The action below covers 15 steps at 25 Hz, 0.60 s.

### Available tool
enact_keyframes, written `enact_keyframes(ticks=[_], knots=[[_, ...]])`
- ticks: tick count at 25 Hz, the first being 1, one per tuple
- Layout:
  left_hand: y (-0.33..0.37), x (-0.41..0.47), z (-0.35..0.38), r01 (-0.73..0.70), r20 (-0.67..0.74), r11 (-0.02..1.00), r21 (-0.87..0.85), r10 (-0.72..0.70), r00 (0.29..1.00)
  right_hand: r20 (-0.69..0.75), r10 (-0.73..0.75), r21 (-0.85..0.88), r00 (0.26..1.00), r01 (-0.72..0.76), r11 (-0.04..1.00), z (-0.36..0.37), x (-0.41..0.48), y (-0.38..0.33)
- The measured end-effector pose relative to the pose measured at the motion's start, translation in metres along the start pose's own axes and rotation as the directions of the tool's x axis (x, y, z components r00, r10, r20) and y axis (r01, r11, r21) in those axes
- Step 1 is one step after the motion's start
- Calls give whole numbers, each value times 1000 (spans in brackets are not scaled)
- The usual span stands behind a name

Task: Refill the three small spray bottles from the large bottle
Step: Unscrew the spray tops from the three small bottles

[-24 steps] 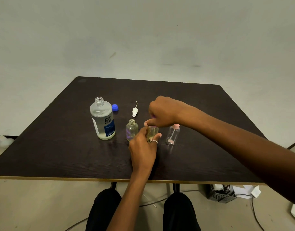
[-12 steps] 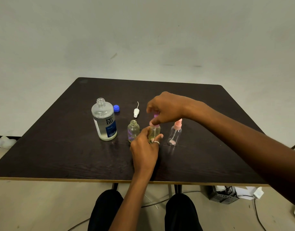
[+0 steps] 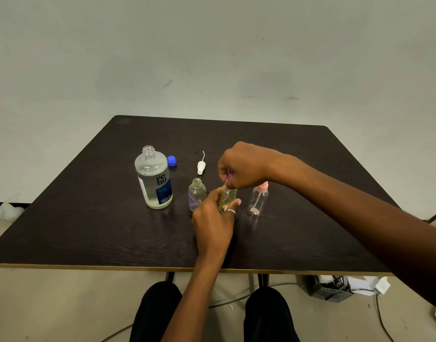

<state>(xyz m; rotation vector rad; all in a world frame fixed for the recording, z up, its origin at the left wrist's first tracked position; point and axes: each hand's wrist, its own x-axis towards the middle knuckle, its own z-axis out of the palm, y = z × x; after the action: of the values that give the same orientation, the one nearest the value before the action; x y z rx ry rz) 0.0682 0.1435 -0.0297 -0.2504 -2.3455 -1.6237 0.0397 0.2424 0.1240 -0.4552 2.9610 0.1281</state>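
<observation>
- Large bottle (image 3: 154, 178): a clear plastic cylinder with rounded shoulders and a blue label. It stands uncapped and upright, left of centre on the dark wood-grain table (image 3: 76, 218). It is well filled, so it is judged the heaviest item and best taken round the labelled waist.
- Blue cap (image 3: 171, 161): small and round, laid just behind the large bottle.
- Open small bottle (image 3: 196, 195): clear and round-shouldered, with a bare neck. It is judged light and easily tipped.
- White spray head (image 3: 201, 165): laid flat behind the open small bottle, with a thin, flexible dip tube attached.
- Middle small bottle (image 3: 228, 195): clear with a yellowish tint, steadied on the table by the left hand (image 3: 213, 223), whose fingers are wrapped round its body.
- Purple spray head (image 3: 228, 174): pinched at the middle small bottle's neck by the right hand (image 3: 244, 166). Whether its thread is engaged cannot be told.
- Pink-topped bottle (image 3: 258, 199): clear, closed and upright, just right of the hands.
</observation>
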Motion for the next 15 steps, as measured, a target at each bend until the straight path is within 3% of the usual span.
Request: enact_keyframes(ticks=[6, 15], knots=[[1, 0, -1, -4, -18, 1000, 22, 4, 1000, -16, -47, 76, 999, 48, 996, -12, -5, 6], [-1, 0, 1, 1, -19, 1000, -21, -1, 1000, 34, -9, 195, 999, 3, 981, -53, -16, 22]])
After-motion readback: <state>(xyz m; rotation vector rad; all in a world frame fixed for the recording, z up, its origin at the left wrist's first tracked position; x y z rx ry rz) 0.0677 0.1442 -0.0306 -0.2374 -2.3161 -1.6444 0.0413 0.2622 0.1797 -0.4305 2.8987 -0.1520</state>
